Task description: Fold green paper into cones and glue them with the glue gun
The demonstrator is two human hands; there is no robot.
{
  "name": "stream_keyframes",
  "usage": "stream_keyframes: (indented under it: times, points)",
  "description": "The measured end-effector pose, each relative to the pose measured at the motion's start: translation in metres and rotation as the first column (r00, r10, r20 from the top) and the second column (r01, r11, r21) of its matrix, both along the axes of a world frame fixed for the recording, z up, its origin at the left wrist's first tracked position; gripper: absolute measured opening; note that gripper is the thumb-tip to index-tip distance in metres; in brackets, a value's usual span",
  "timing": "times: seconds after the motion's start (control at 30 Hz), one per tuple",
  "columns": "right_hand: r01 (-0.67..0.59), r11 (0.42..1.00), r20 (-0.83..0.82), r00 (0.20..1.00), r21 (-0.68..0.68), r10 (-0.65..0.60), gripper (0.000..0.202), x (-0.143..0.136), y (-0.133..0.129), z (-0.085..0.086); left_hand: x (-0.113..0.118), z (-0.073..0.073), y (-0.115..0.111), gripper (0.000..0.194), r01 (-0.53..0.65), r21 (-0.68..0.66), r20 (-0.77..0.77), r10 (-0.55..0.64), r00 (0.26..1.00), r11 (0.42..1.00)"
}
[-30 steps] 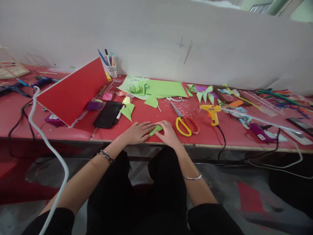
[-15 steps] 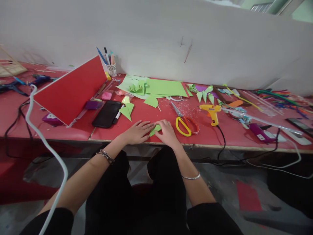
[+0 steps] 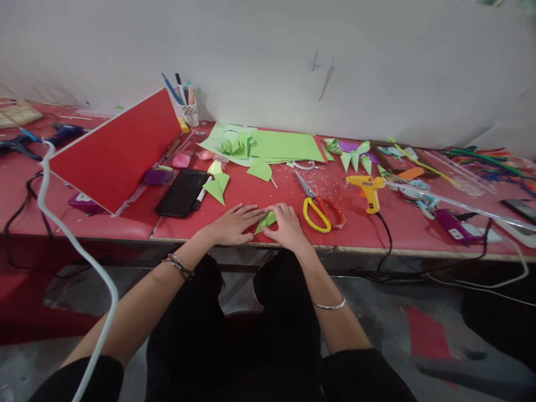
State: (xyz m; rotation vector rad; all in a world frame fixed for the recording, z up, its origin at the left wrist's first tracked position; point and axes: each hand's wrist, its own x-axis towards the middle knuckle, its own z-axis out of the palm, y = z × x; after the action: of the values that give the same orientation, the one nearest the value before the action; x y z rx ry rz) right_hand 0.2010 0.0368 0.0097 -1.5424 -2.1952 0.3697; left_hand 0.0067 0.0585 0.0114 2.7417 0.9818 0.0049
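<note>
A small folded piece of green paper [image 3: 265, 222] lies at the table's front edge between my hands. My left hand [image 3: 235, 225] rests flat on the red tabletop, fingers stretched out, their tips at the paper's left side. My right hand [image 3: 286, 228] curls over the paper's right part, fingers bent and thumb on its near side, covering some of it. Scissors [image 3: 317, 215] with yellow and red handles lie to the right of my right hand. Beyond my left hand are another folded green piece [image 3: 216, 188] and a rounded green piece [image 3: 260, 170].
Green sheets [image 3: 288, 146] lie at the back by the wall. A yellow glue gun [image 3: 368, 191] with a black cord is on the right. At left are a black phone [image 3: 181, 192], a marker [image 3: 201, 193], a red board [image 3: 119, 151] and a cup of pens [image 3: 190, 114]. A white cable [image 3: 79, 240] hangs in front.
The head view has shifted slightly. My right fingers have moved a little on the green paper, and more of its folded shape shows. My left hand stays flat beside it.
</note>
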Motion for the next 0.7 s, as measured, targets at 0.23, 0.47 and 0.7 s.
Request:
stream_keyframes:
  times: [0.23,0.47,0.7]
  points:
    - [-0.020,1.000,-0.025,0.999,0.000,0.020,0.035,0.002,0.002,0.000,0.003,-0.003,-0.001,0.055,-0.049,0.020,0.030,0.048,0.998,0.999]
    - [-0.131,0.990,-0.185,0.973,0.043,0.137,0.028,0.012,0.004,0.001,0.002,-0.002,-0.002,0.049,-0.048,0.017,0.042,0.048,0.998,0.999]
    - [-0.255,0.963,-0.110,0.958,0.090,0.264,0.026,0.013,-0.004,0.004,0.003,-0.004,-0.002,0.052,-0.048,0.073,0.070,0.043,0.997,0.996]
